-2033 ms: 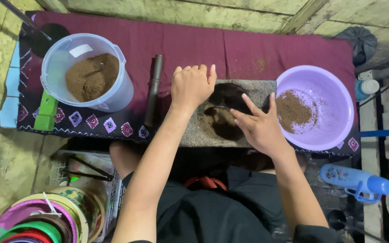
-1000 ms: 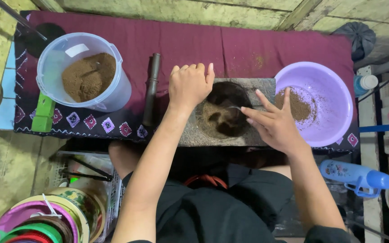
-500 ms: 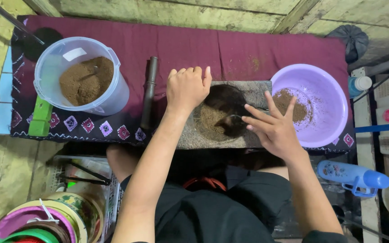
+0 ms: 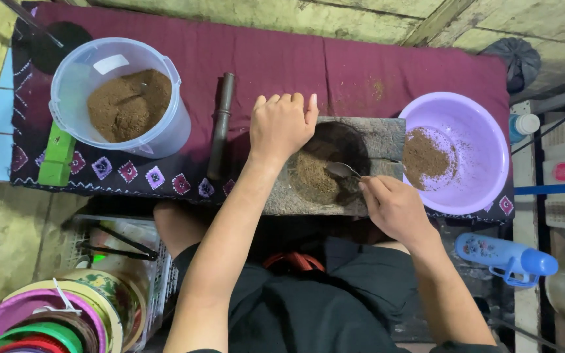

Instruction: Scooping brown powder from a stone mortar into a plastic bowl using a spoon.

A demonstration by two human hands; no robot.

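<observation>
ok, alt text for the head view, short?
Seen from above, a right hand holds a spoon over brown powder in a stone grinding slab while the left hand steadies the slab. A purple basin and clear bucket hold more powder.

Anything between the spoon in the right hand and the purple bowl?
Nothing visible. The spoon, held by the right hand, sits over the stone slab; the purple bowl is just beyond the slab's right edge, path open.
</observation>
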